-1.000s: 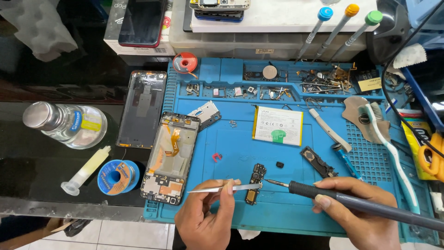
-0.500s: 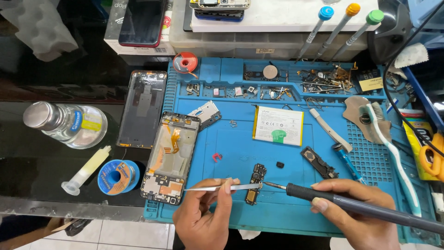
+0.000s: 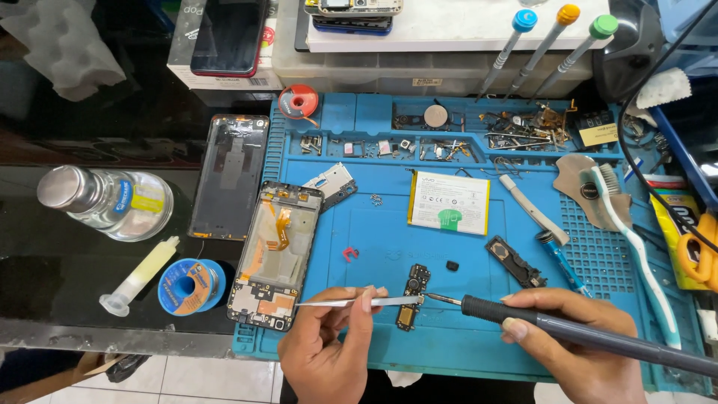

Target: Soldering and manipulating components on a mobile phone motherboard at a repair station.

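- Blue rubber mat (image 3: 359, 224) covers the right part of the desk; off its left edge, on the dark desk top, a clear bottle (image 3: 105, 202) lies beside a syringe (image 3: 138, 275) and a blue spool of solder wire (image 3: 191, 286).
- At the mat's left edge sits an opened phone frame (image 3: 273, 254), orange ribbon showing; it looks thin and easy to flex.
- Left hand (image 3: 329, 355), near the mat's front edge, fingers pinched shut on steel tweezers (image 3: 359, 301), whose tips press down on the small circuit board (image 3: 413, 295).
- That board lies flat on the mat, front-centre. I'd judge it very light, stiff but brittle, likely to skate away if nudged, so hold it by its bare edges, not the parts on top.
- White battery (image 3: 449, 202) rests behind it, apart.
- Right hand (image 3: 576, 344) wraps closed round the soldering iron (image 3: 538, 320), pen-style, tip touching the board's right edge beside the tweezers.
- Far right of the mat: a toothbrush (image 3: 628, 239), bristles toward the back.
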